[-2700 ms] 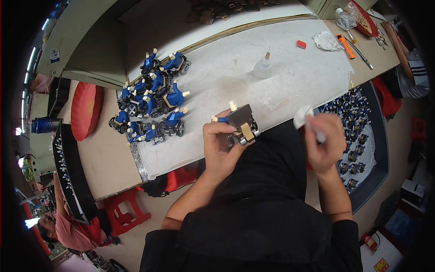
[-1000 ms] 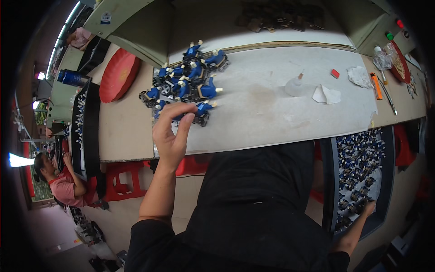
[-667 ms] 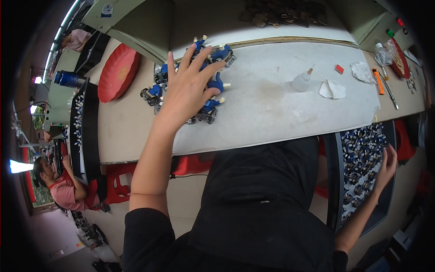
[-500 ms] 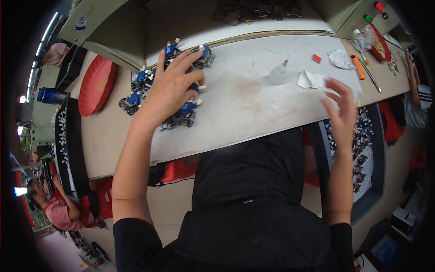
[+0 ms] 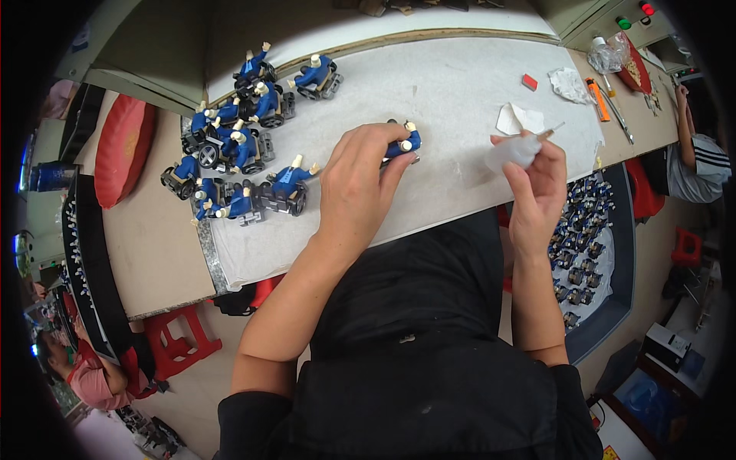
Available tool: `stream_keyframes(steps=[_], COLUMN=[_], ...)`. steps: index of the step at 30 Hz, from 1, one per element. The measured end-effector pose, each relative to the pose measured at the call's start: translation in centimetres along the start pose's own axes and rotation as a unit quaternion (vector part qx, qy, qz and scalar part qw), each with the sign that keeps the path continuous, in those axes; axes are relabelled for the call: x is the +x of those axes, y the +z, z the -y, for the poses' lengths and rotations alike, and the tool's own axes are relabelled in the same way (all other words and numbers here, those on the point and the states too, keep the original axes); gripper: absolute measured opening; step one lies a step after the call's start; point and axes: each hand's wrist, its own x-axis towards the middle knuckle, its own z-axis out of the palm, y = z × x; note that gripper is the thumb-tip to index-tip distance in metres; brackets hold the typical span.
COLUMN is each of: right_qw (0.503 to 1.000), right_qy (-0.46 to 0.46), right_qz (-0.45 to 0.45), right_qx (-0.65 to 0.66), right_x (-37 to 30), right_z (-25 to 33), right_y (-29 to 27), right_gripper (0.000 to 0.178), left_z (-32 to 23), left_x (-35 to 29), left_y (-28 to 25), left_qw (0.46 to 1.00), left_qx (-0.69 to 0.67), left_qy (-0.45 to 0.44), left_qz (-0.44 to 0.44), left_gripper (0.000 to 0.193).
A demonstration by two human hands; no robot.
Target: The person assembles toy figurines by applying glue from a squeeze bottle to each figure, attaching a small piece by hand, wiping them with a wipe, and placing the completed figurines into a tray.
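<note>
My left hand is closed around a small toy figure with a blue body and cream head and hands, seated on a dark base. Fingers hide most of that base. To its right, over the front part of the white sheet, my right hand grips a translucent squeeze bottle by its body, the thin nozzle tilted up and rightward. Several more blue figures on wheeled grey-and-black bases, such as this toy figure, stand clustered left of my left hand. Behind the bottle lies a folded white tissue.
Further right are a small red block, a crumpled tissue, an orange tool and metal tweezers. A red tray sits left. Below the right table edge, a grey bin contains several figures. Other people sit at both sides.
My left hand has moved right from the cluster and now holds one figure. My right hand has picked up the squeeze bottle from the sheet. The view has shifted somewhat.
</note>
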Motion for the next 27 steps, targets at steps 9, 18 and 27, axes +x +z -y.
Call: stream_keyframes(steps=[9, 18, 27], right_qw=[0.995, 0.990, 0.969], right_qy=[0.031, -0.089, -0.178], right_qz=[-0.093, -0.097, 0.004], right_qx=[0.004, -0.052, -0.171], right_x=[-5.5, -5.5, -5.3], right_z=[0.4, -0.2, -0.5], right_y=[-1.8, -0.7, 1.3], right_gripper=[0.032, 0.038, 0.045], left_z=[1.0, 0.8, 1.2], left_x=[-0.6, -1.0, -1.2], left_y=[-0.9, -0.4, -0.3], left_qw=[0.993, 0.995, 0.987], left_qx=[-0.028, -0.013, 0.026], left_qy=[0.025, 0.073, 0.144], left_qz=[0.114, 0.065, 0.069], left_gripper=[0.053, 0.050, 0.048])
